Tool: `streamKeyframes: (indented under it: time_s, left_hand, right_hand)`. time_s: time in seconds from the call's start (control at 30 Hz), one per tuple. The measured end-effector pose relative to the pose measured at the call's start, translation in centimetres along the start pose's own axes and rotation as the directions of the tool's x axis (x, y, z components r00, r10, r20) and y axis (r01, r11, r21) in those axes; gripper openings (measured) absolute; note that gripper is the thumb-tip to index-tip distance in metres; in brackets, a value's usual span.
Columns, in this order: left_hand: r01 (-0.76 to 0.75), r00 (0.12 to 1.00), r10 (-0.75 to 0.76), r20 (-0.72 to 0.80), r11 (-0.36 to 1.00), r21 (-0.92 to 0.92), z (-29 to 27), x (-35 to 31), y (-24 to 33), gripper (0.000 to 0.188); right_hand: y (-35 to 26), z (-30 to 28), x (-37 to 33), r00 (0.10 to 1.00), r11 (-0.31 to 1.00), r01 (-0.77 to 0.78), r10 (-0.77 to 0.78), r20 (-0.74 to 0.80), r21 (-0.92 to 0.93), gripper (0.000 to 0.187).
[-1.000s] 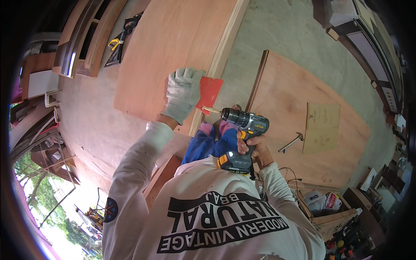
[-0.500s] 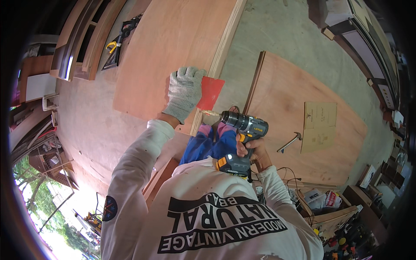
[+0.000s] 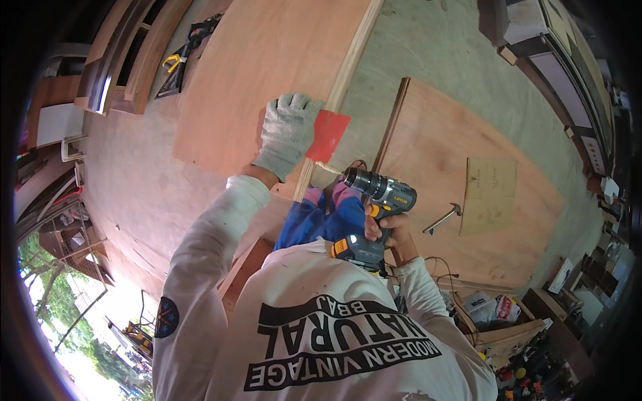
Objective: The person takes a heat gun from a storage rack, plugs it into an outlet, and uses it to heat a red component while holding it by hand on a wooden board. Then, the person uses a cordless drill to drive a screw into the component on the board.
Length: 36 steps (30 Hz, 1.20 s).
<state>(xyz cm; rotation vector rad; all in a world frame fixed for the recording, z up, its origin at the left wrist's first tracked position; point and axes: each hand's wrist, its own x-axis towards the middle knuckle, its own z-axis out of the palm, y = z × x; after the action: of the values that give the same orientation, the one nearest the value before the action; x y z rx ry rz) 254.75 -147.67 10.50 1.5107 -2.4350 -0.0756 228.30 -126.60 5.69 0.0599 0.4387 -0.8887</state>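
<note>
My left hand [image 3: 287,134], in a grey knit glove, presses on the edge of a large wooden panel [image 3: 241,80]. Its fingers lie together against a flat red plate [image 3: 331,136] that sticks out past the panel's edge; the thumb is hidden. My bare right hand [image 3: 391,229] is wrapped round the grip of a grey and black cordless drill [image 3: 382,190]. From the chuck a pale spiral drill bit [image 3: 329,168] points left at the panel's edge, just below the red plate. Whether the tip has entered the wood I cannot tell.
A second wooden panel [image 3: 468,140] lies on the floor to the right, bearing a flattened cardboard piece [image 3: 489,196] and a claw hammer [image 3: 443,218]. A black tool with a yellow handle [image 3: 175,65] lies far left. Near right, an open box holds plastic bags [image 3: 506,309].
The whole view has shifted slightly. Both hands keep their grips, and the drill stays pointed at the panel's edge with its bit near the red plate.
</note>
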Motion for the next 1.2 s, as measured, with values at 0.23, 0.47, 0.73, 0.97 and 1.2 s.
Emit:
streamKeyframes:
  time_s: [0.23, 0.47, 0.73, 0.97, 1.2]
  left_hand:
    - [0.001, 1.000, -0.001, -0.003, 0.999, 0.040, -0.2, -0.2, 0.0, 0.032]
    - [-0.009, 1.000, 0.009, -0.008, 0.999, 0.031, 0.0, 0.2, 0.1, 0.031]
    - [0.001, 1.000, -0.001, -0.004, 1.000, 0.025, -0.1, 0.3, 0.4, 0.031]
    - [0.006, 1.000, -0.006, 0.002, 1.000, 0.025, -0.2, -0.1, 0.1, 0.031]
    - [0.003, 1.000, -0.003, 0.011, 0.999, 0.037, -0.5, -0.2, 0.4, 0.031]
  right_hand:
    - [-0.6, 0.4, 0.0, 1.000, 1.000, 0.007, -0.007, -0.011, -0.016, 0.047]
    - [-0.6, 0.4, 0.2, 1.000, 1.000, -0.020, 0.020, 0.014, -0.006, 0.045]
    - [-0.3, 0.3, 0.3, 0.998, 0.996, -0.070, 0.069, -0.014, -0.064, 0.049]
    - [-0.3, -0.3, 0.2, 1.000, 1.000, -0.026, 0.026, 0.006, 0.018, 0.046]
    - [-0.7, -0.7, 0.5, 0.998, 0.999, -0.046, 0.045, 0.042, 0.025, 0.047]
